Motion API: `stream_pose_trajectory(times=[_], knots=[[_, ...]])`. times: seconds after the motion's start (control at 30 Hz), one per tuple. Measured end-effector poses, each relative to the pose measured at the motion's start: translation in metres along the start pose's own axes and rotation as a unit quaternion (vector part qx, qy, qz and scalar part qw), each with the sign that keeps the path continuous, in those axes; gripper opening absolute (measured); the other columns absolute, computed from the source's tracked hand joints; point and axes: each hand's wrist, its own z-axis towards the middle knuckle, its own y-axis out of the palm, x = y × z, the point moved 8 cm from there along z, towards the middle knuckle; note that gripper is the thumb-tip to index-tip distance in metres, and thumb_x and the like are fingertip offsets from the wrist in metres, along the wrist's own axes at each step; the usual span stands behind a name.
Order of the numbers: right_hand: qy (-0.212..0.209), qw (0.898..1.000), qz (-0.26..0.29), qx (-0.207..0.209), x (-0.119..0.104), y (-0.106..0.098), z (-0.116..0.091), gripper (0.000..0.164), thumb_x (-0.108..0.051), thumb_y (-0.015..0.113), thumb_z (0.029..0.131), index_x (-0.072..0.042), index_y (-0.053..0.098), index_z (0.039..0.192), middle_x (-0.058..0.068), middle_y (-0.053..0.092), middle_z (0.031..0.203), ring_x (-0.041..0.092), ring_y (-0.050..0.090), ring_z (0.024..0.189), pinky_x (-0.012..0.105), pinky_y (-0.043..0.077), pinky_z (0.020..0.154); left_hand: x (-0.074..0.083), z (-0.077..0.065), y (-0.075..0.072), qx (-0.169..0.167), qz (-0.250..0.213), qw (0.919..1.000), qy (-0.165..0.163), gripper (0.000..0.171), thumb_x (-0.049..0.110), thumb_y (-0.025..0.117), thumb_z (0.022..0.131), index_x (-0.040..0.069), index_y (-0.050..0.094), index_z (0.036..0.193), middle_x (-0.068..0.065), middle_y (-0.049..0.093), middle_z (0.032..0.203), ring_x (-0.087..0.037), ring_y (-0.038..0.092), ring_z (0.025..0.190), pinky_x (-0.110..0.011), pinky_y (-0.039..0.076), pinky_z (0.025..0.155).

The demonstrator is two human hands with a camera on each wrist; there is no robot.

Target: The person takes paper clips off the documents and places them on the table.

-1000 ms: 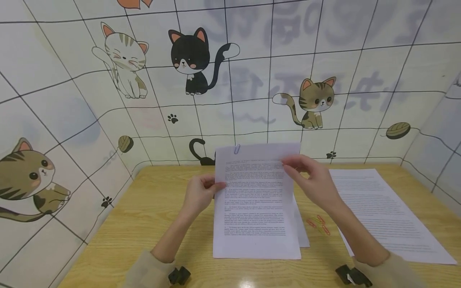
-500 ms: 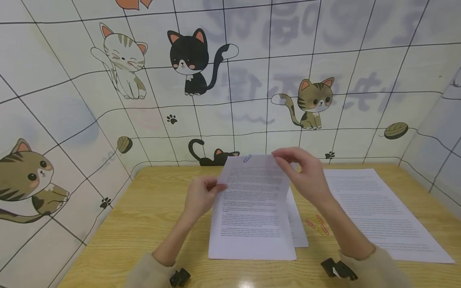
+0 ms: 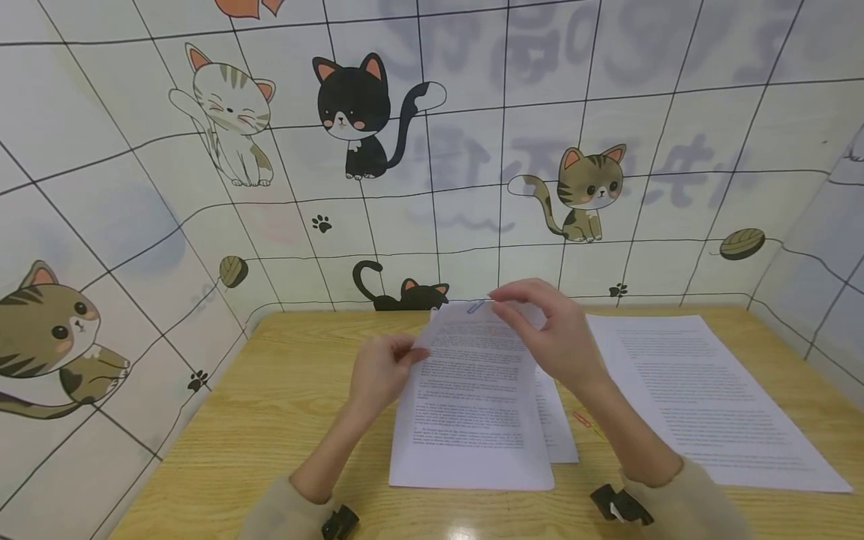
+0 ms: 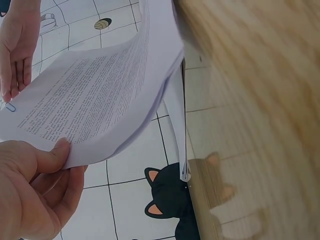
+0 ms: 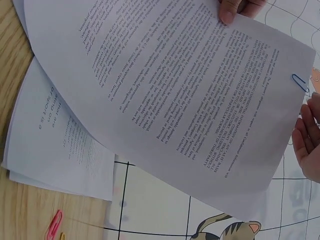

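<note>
A stapled-thickness stack of printed sheets slants up off the table, its upper part bent. My left hand pinches its left edge between thumb and fingers; the left wrist view shows the thumb on top of the print. A blue paper clip sits on the top edge of the stack. My right hand is at that edge, thumb and index fingertips close together right beside the clip. I cannot tell whether they grip it.
More printed sheets lie under the held stack. Another printed stack lies on the right of the wooden table. Pink and yellow paper clips lie between them, partly hidden by the right forearm. A cat-patterned wall covering rises behind.
The right hand has moved left along the top edge, from the right side of the sheets to the paper clip. The stack's top has tilted back and lowered; the left hand keeps its pinch.
</note>
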Motion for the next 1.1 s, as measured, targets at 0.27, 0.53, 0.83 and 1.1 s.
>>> stream_pose_trajectory(times=[0.27,0.53,0.83,1.1], knots=[[-0.021,1.0,0.014,0.014,-0.002,0.005,0.0,0.014,-0.004,0.077,0.089,-0.013,0.077,0.099,-0.006,0.073,0.102,0.012,0.065,0.099,0.023,0.049,0.086,0.005,-0.002,0.0,0.004,0.017,0.9996,0.023,0.005,0.002,0.078,0.086,0.004,0.079,0.091,-0.006,0.075,0.079,-0.009,0.061,0.057,-0.022,0.047,0.049],[-0.039,0.998,0.029,0.028,-0.005,0.006,0.0,0.013,0.003,0.075,0.088,-0.008,0.076,0.095,-0.003,0.073,0.096,0.012,0.066,0.091,0.017,0.049,0.081,0.007,-0.002,0.002,0.001,0.016,0.9995,0.029,0.007,0.002,0.078,0.085,0.003,0.08,0.092,-0.007,0.075,0.079,-0.008,0.061,0.056,-0.022,0.045,0.048],[-0.072,0.996,0.028,0.054,-0.01,0.004,-0.001,0.018,0.01,0.074,0.086,-0.005,0.074,0.096,0.0,0.072,0.093,0.013,0.065,0.086,0.016,0.049,0.078,0.009,-0.002,0.002,0.003,0.004,0.9996,0.029,0.008,0.002,0.079,0.085,0.003,0.08,0.093,-0.008,0.075,0.08,-0.008,0.06,0.055,-0.021,0.044,0.047],[-0.056,0.991,0.033,0.113,-0.009,-0.016,0.0,0.009,0.008,0.071,0.089,0.0,0.072,0.094,0.009,0.072,0.093,0.011,0.062,0.086,0.019,0.047,0.08,-0.001,-0.001,0.006,-0.008,-0.032,0.9995,0.0,0.007,0.001,0.078,0.086,0.002,0.08,0.093,-0.007,0.075,0.08,-0.01,0.062,0.058,-0.023,0.047,0.049]])
